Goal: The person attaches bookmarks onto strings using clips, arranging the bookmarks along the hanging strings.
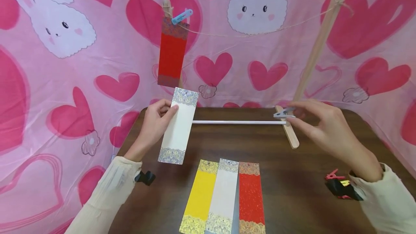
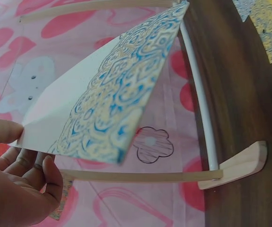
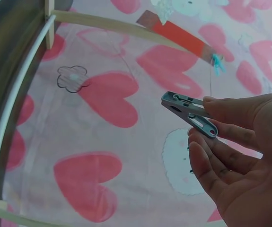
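A white card with patterned ends (image 1: 178, 127) is pinched by its left edge between the thumb and fingers of my left hand (image 1: 155, 124). It is held up in front of the hanging red card (image 1: 173, 55), a little below it. My right hand (image 1: 321, 125) holds a grey clothespin (image 3: 188, 113) between thumb and fingers, near the right post. A blue clothespin (image 1: 182, 16) clips the red card to the string (image 1: 240, 36) at its left end.
Yellow (image 1: 199, 194), white (image 1: 223, 194) and red (image 1: 250, 194) cards lie side by side on the dark table. Wooden posts (image 1: 320, 48) and a white rod (image 1: 238, 122) form the string's frame. Several coloured clothespins (image 1: 334, 174) lie at the right, partly hidden by the right wrist.
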The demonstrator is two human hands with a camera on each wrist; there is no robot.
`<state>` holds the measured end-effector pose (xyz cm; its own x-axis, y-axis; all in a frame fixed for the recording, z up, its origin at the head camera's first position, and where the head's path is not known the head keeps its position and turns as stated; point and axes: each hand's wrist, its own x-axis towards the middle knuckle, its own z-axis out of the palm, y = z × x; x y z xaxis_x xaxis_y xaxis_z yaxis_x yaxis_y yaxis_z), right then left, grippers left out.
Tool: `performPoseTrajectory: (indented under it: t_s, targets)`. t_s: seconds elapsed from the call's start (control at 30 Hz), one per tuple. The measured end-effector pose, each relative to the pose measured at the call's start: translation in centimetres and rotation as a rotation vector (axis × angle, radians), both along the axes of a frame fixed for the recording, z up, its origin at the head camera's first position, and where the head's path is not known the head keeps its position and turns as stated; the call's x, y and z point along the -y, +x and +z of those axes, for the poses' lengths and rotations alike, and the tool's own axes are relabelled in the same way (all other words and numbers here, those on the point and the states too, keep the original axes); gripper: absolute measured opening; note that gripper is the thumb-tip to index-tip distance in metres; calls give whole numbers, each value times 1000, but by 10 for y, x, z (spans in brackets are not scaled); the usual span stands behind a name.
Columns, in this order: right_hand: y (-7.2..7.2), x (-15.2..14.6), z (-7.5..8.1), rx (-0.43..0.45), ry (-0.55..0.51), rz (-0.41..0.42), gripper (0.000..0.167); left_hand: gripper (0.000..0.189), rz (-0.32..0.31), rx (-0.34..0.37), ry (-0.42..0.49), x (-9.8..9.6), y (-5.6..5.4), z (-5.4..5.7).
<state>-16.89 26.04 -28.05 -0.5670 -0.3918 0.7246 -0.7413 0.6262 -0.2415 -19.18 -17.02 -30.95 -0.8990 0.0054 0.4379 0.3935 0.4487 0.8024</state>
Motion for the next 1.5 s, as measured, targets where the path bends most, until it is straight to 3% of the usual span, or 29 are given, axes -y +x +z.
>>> performPoseTrajectory:
  t_s: [0.3,0.53,0.8,0.97,1.23,1.33,1.5]
  targets:
    - [-5,16,23,66,-52,-36,62,22,-29,-16,25,1,-9,14]
    - [-17,23,36,-28,-85,16,50,22,-49,-28,48,-8,-21,24]
    - [-33,38,53,-14,-130,15,58,23,-94,-62,67,-22,-38,40]
    - [-43,55,71,35,-157,33,41,21,-101,-75,75,-25,-46,53]
    - [-62,85,93,160,-197,136,31,20,-101,-86,133,-34,-60,70]
    - [-69,100,101,137,-237,185,27,20,-87,-97,158,-37,-66,75]
    - [-81,123,117,44,-272,196,23,21,-70,-88,172,-39,-74,79]
